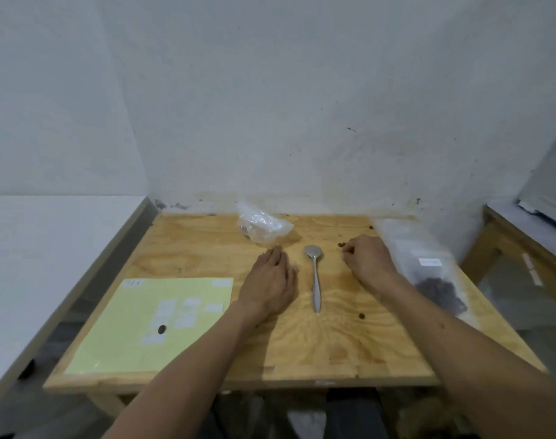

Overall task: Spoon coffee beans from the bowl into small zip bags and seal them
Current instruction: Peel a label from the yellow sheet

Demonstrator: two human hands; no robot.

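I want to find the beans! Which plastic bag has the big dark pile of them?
The flat clear bag at the table's right edge, beside the right hand. Its near end holds dark beans; the crumpled bag at the back shows none clearly.

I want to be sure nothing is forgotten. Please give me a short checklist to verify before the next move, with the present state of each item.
1. Spoon free to pick up: ok, it lies between both hands.
2. Left hand empty: ok, flat on the table.
3. Right hand empty: cannot tell, fingers curled near loose beans.
4. Table free of stray beans: not ok.
5. Bag with beans sealed: cannot tell.
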